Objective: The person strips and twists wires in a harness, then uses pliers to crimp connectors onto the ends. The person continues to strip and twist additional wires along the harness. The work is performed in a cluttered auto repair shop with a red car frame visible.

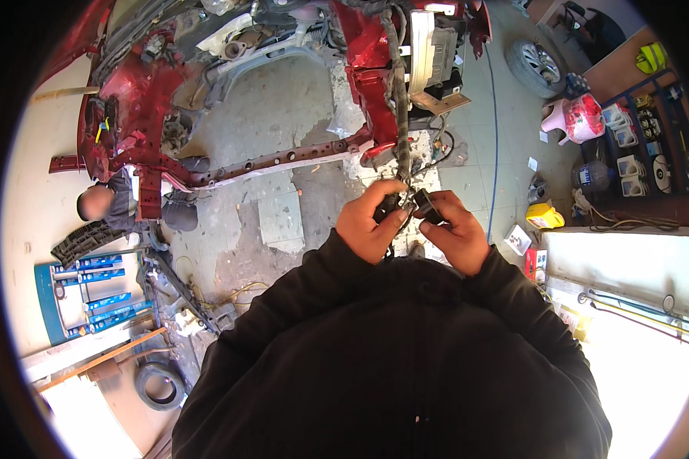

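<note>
Dark jacket (406,359) foremost, left grip (370,222) clasps a wiring bundle (402,149), right grip (462,234) a black piece (426,205).

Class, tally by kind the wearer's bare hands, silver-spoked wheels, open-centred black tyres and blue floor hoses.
Bare left hand and right hand: 2
Silver-spoked wheel: 1
Open-centred black rubber tyre: 1
Long blue floor hose: 1
Total: 5
</note>
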`<action>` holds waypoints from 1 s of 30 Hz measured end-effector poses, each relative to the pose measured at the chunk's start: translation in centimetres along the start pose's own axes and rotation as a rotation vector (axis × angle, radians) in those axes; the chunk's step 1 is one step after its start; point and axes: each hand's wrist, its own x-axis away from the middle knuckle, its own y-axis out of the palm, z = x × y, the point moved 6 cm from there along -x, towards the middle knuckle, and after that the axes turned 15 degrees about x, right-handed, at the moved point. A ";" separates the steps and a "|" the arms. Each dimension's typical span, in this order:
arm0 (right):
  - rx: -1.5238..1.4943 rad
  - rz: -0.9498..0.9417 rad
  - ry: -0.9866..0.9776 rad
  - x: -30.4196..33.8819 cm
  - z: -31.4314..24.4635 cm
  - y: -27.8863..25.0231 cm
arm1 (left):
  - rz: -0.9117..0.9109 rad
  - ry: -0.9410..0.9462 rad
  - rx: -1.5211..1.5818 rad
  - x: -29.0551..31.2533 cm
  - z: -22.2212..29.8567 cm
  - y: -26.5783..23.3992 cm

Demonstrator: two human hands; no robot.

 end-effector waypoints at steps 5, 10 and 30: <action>0.185 0.065 -0.060 -0.1 -0.8 0.1 | -0.010 0.003 -0.110 0.0 0.1 0.2; 0.472 0.136 -0.213 -0.3 -2.2 -0.3 | -0.031 0.018 -0.211 0.0 0.1 0.3; 0.842 0.097 -0.159 -0.9 -2.5 0.0 | -0.067 0.035 -0.490 -0.6 -0.7 0.5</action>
